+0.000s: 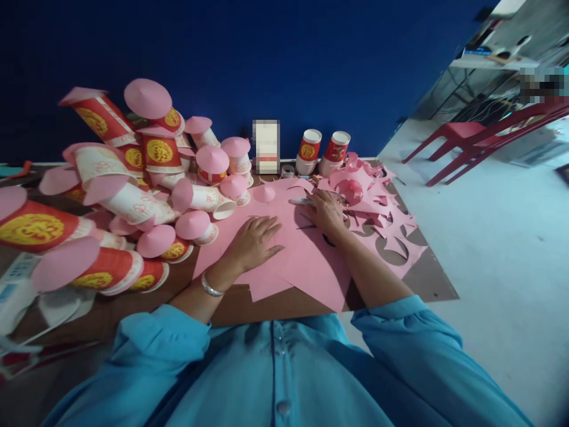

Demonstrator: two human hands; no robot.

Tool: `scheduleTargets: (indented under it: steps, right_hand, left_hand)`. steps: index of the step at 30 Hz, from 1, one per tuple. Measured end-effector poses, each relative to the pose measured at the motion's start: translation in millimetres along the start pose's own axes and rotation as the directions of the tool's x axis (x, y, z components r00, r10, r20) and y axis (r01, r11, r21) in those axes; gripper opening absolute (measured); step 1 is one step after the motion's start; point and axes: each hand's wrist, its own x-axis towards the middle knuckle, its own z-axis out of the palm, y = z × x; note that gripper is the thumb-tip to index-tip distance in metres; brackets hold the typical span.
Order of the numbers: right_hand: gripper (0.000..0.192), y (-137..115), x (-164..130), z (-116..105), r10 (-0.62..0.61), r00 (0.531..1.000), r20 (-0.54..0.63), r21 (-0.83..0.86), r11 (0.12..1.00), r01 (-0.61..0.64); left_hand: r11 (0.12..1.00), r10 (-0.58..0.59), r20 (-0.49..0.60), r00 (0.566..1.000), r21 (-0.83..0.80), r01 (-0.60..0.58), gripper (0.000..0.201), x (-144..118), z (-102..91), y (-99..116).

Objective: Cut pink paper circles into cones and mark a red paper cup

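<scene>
Across the middle of the frame, flat pink paper sheets (306,267) are lying on a brown table (240,305). I'm guessing they're light, bendy and easy to rip, so the edges are looking best for a gentle hold. They're looking smooth and plain, overlapping, with pointy corners poking out toward the bottom. The person's left hand (253,243) is seemingly touching them, thumb spread wide, pinching nothing. The right hand (328,210) is resting beside a thin pale-blue tool (301,201); I can't tell whether it's gripping that. Cut pink paper scraps (371,178) are lying at the right.
</scene>
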Motion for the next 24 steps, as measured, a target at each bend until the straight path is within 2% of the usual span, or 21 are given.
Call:
scheduleTargets:
  steps: [5, 12, 15, 19, 21, 24]
  right_hand:
    - [0.032, -9.0, 4.0, -6.3, 0.000, 0.998, 0.064, -0.101, 0.995, 0.007]
    - [0.032, -21.8, -1.8, -37.2, -0.052, 0.994, 0.096, -0.106, 0.992, 0.062]
    - [0.029, -22.9, -12.7, -41.2, -0.080, 0.992, 0.097, -0.047, 0.995, 0.085]
    - [0.025, -30.0, -37.8, -33.6, -0.078, 0.991, 0.106, 0.004, 0.997, 0.078]
    - [0.026, -34.6, -55.5, -28.2, -0.157, 0.983, 0.096, 0.008, 0.988, 0.157]
    - [0.028, -35.7, -80.9, -23.0, -0.309, 0.946, 0.098, 0.026, 0.951, 0.308]
  left_hand:
    - [0.993, 0.047, 0.011, 0.999, 0.110, -0.048, 0.038, 4.0, -10.6, 7.1]
    - [0.951, 0.046, 0.059, 0.997, 0.303, -0.062, 0.025, 7.9, -27.8, 15.9]
    - [0.956, 0.045, 0.073, 0.996, 0.287, -0.065, 0.024, 8.0, -29.6, 14.9]
    - [0.974, 0.038, 0.073, 0.997, 0.221, -0.053, 0.027, 7.0, -28.8, 13.8]
    - [0.983, 0.009, 0.063, 0.998, 0.181, -0.021, 0.025, 6.0, -27.2, 12.9]
    - [0.992, -0.049, 0.028, 0.998, 0.119, 0.046, 0.016, 4.1, -20.0, 8.5]
